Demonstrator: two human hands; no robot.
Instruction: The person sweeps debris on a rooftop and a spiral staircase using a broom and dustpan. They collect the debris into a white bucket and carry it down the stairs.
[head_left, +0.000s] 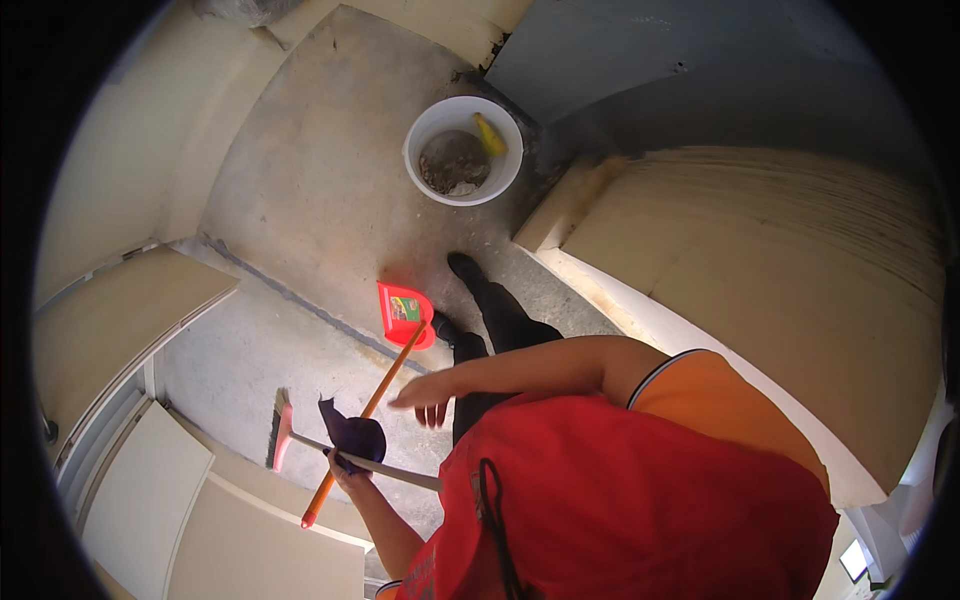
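Note:
My left hand (347, 471) is closed around the pale handle of a broom (405, 475) with a pink head. The orange handle of a red dustpan (403, 304) crosses behind it at the same spot, and a dark purple cloth item (358, 439), perhaps a cap, is bunched there too. I cannot tell how each is gripped. The dustpan rests on the floor beside my left shoe, with a label on its pan. Holding nothing, my right hand (429, 396) hangs slightly blurred near the orange handle, fingers apart.
On the concrete floor (315, 157) stands a white bucket (414, 161) with dirt and debris and a yellow item (490, 135) inside. A beige panel (757, 300) lies to the right. Beige walls and an open door (135, 307) bound the left side.

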